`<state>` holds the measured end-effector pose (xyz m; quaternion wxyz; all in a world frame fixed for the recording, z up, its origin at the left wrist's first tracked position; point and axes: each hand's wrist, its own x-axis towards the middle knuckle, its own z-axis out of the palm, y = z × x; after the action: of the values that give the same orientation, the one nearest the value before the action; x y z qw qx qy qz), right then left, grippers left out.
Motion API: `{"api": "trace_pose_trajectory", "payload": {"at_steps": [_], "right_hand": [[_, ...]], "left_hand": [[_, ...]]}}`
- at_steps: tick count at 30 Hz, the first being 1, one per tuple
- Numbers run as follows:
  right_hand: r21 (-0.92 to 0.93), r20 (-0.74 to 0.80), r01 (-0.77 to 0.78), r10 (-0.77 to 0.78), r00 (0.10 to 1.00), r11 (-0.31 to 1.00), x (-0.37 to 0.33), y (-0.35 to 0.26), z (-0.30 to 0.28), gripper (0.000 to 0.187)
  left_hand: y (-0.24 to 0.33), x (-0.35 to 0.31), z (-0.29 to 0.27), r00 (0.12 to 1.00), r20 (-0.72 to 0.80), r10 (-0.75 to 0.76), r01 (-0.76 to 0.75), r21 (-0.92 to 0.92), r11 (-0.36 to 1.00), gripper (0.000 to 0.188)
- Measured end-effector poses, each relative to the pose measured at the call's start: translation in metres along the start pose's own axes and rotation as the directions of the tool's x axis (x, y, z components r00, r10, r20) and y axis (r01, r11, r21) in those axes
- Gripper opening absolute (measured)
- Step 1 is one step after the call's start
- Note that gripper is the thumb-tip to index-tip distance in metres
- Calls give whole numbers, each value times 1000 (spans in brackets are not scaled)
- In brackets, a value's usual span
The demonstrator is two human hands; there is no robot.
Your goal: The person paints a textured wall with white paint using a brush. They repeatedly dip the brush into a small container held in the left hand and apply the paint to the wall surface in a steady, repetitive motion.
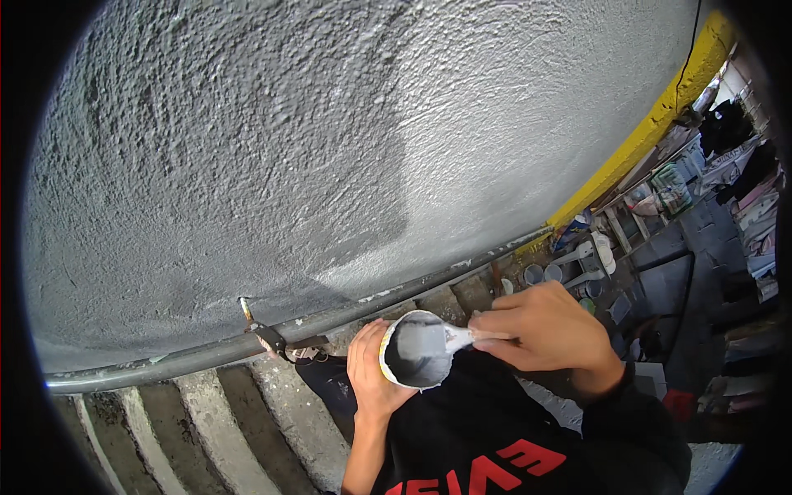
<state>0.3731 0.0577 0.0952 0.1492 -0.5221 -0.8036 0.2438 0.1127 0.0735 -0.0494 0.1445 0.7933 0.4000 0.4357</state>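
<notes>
In front of my dark clothing, my left hand point(370, 367) wraps round the side of a small round tub point(385, 360) with grey paint inside. The tub's mouth faces up toward me. With my right hand point(551, 330) I grip the handle of a paintbrush point(456, 337) from the right side. Its bristle end is inside the tub, over the grey paint, and looks coated in it. Beyond both hands rises a rough-textured wall point(247, 165) in grey, with a brighter, shinier patch toward the right.
A grey pipe point(198, 355) runs along the foot of the wall. Concrete steps point(214, 421) descend at lower left. A short paint-spotted rod point(246, 308) sticks out near the pipe. A yellow band point(627, 157) edges the wall; at right lie clothes point(759, 198) and several containers point(535, 274).
</notes>
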Motion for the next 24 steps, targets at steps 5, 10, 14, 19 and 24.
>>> {"api": "trace_pose_trajectory", "payload": {"at_steps": [5, 10, 14, 19, 24], "right_hand": [[267, -87, -80, 107, 990, 960, -21, 9, 14, 17], [266, -162, -121, 168, 972, 956, -28, 7, 3, 22], [393, -161, -99, 174, 971, 914, -30, 5, -13, 32], [616, 64, -63, 30, 997, 785, -42, 17, -11, 29], [652, 4, 148, -199, 980, 744, -50, 30, -5, 38]], "left_hand": [[3, 5, 3, 999, 34, -5, 7, -37, 999, 81], [15, 19, 7, 993, 101, 65, -56, -89, 994, 83], [20, 30, 7, 992, 85, 95, -83, -130, 988, 84], [21, 36, 5, 1000, 11, -11, 13, -177, 984, 94], [16, 43, 0, 998, 37, -50, 57, -224, 973, 98]]}}
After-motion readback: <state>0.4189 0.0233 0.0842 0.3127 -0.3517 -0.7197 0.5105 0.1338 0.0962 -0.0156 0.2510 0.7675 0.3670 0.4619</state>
